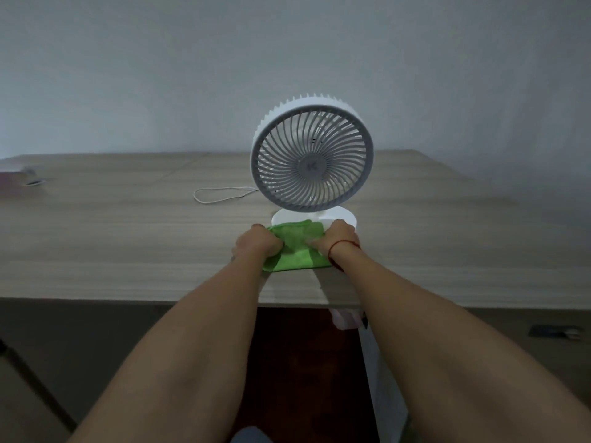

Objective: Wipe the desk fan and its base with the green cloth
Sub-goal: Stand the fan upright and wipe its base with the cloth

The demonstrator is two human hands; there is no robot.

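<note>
A white desk fan (311,158) with a round spiral grille stands upright on a wooden desk (128,238), facing me. Its round white base (343,216) is partly covered at the front by the green cloth (295,247), which lies on the desk right in front of the fan. My left hand (257,244) grips the cloth's left side with curled fingers. My right hand (340,239), with a red string at the wrist, holds the cloth's right side against the base.
A thin white cord (220,195) loops on the desk left of the fan. Small blurred objects (30,179) sit at the desk's far left edge. A plain wall stands behind. The desk's front edge (160,302) runs below my hands.
</note>
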